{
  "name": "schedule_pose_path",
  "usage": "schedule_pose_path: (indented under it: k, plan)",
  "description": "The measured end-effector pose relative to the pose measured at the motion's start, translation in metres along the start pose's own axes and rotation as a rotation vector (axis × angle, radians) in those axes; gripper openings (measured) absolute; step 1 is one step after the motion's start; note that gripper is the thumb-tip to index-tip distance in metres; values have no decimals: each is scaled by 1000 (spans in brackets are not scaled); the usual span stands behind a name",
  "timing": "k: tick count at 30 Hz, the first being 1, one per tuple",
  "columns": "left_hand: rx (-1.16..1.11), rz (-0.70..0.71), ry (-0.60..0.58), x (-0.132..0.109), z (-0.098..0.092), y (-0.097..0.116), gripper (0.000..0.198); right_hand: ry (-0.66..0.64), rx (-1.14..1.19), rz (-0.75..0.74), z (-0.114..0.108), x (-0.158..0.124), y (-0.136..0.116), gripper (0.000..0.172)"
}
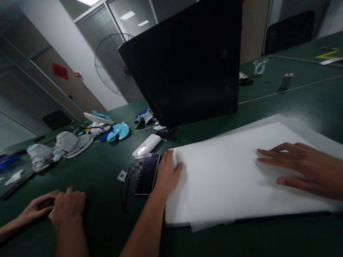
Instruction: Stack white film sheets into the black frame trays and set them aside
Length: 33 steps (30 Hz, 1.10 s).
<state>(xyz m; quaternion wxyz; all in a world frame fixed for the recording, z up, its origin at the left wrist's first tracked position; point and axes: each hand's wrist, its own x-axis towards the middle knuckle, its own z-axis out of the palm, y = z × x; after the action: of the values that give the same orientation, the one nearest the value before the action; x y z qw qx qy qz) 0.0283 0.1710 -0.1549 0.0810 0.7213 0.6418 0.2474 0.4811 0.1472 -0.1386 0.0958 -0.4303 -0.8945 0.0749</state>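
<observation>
A stack of large white sheets (228, 167) lies flat on the dark green table (319, 102) in front of me. My left hand (167, 172) rests on the stack's left edge, fingers stretched along it and thumb on the top sheet. My right hand (301, 167) lies flat on the right part of the top sheet, fingers spread and pointing left. Neither hand holds anything. A dark phone (146, 175) lies just left of my left hand, and a white oblong device (146, 145) sits behind it.
A co-worker's two hands (57, 205) rest together on the table at the left. A big black upright panel (188, 54) stands behind the sheets. Small white fans and blue fan blades (119, 131) lie at the back left, a grey roll (285, 81) at the back right.
</observation>
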Motion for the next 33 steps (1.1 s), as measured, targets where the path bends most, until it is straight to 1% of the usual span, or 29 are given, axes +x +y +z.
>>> schedule_pose_path:
  k: [4, 6, 10, 13, 16, 18, 23, 29, 33]
  plan:
    - [8, 2, 9, 2, 3, -4, 54, 30, 26, -40, 2, -2, 2, 67]
    - [4, 7, 16, 3, 4, -5, 53, 25, 38, -57, 3, -2, 1, 64]
    - [-12, 13, 17, 2, 4, -6, 51, 33, 33, -63, 4, 0, -1, 61]
    - [-28, -4, 7, 1, 3, -4, 56, 47, 13, -56, 4, 0, -2, 62]
    - [-41, -21, 5, 0, 2, -3, 65, 4, 5, -50, 1, 0, -4, 65]
    - [-47, -27, 7, 0, 2, -3, 67, -37, 7, -47, -2, 0, -5, 66]
    - [-32, -26, 16, 1, 1, -2, 60, -91, 27, -77, -5, 1, -11, 67]
    - [-15, -31, 10, 3, 1, -2, 54, -62, 58, -113, -5, -2, -12, 67]
    - [-31, -35, 5, 3, 1, -3, 53, -83, 49, -100, -4, -2, -14, 71]
